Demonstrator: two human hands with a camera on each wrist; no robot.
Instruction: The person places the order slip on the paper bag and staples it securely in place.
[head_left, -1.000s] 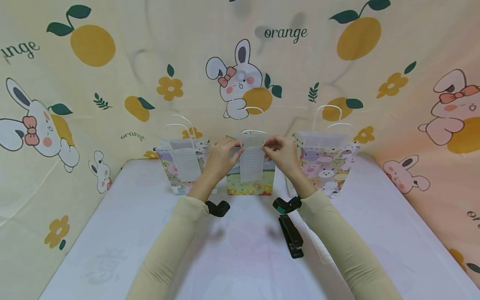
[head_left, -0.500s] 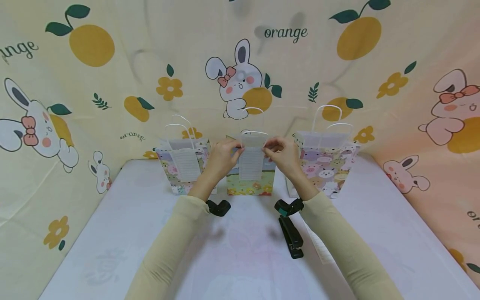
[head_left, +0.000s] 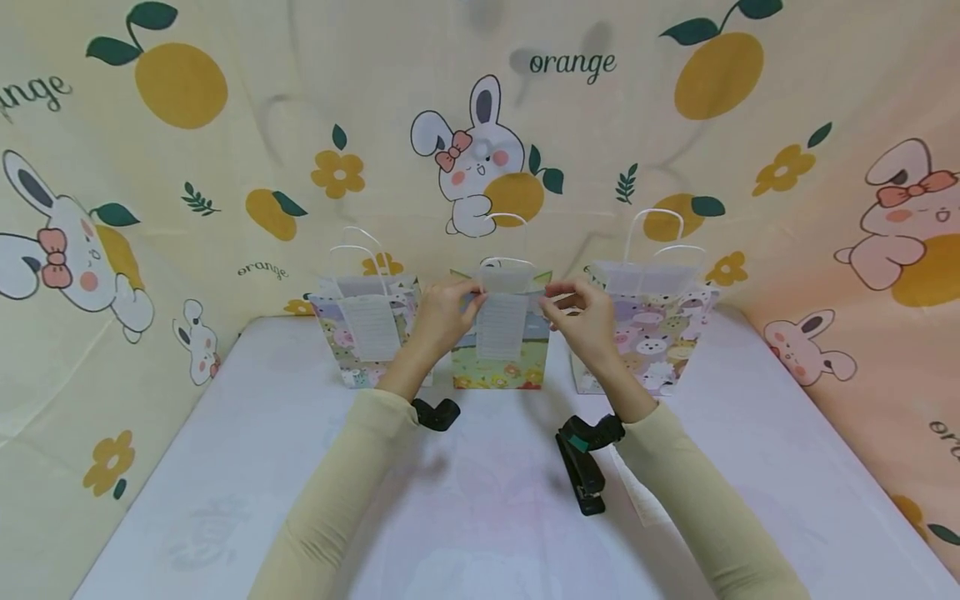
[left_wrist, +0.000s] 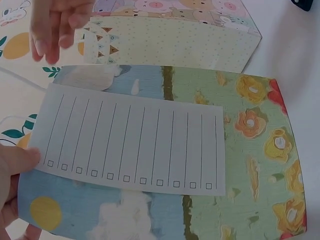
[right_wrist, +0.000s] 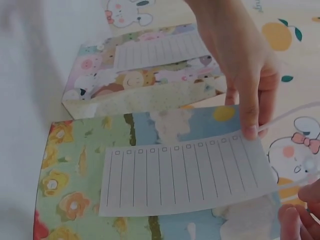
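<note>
A floral paper gift bag (head_left: 498, 377) stands upright in the middle, a white handle above its top. A lined checklist sheet (head_left: 501, 329) with a row of little checkboxes (left_wrist: 130, 140) lies flat against its front. My left hand (head_left: 446, 312) pinches the sheet's upper left corner together with the bag's top edge; in the right wrist view its thumb presses on the sheet. Just off the bag's right top edge is my right hand (head_left: 587, 323), fingers loosely bent and holding nothing; the left wrist view shows its fingers (left_wrist: 65, 22) apart from the paper.
An animal-print bag with a similar sheet (head_left: 371, 329) on it stands at left. Another animal-print bag (head_left: 645, 337) stands at right. A black stapler (head_left: 582, 477) lies on the white table (head_left: 465, 517), partly under my right wrist camera. Pale paper (head_left: 641, 496) lies beside my right sleeve.
My right hand has let go of the sheet's right corner and moved right. The bag's front handle now shows above the sheet. My left hand keeps its grip.
</note>
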